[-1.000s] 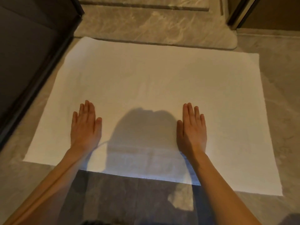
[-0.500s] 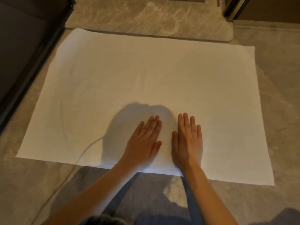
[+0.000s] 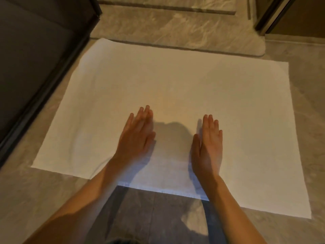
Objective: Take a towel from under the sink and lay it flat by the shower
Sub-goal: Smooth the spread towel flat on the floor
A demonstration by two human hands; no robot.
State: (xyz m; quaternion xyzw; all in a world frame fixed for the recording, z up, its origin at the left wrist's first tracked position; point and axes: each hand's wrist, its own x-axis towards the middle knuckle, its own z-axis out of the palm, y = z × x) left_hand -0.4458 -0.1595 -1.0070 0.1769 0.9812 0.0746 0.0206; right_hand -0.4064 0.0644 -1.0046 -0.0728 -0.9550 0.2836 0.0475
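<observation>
Grip: none. We rest L hand (image 3: 136,138) & R hand (image 3: 208,147) flat, palms down, on white towel (image 3: 175,88); towel spread on marble floor (image 3: 26,194), far edge beside shower threshold (image 3: 175,29).

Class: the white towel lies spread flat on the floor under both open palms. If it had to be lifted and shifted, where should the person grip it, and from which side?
Probably at the near edge of the towel, one corner per hand, approached from the person's own side. It lies flat with no fold to pinch, so only edges offer a grip. The left hand and right hand already rest near that edge.
</observation>
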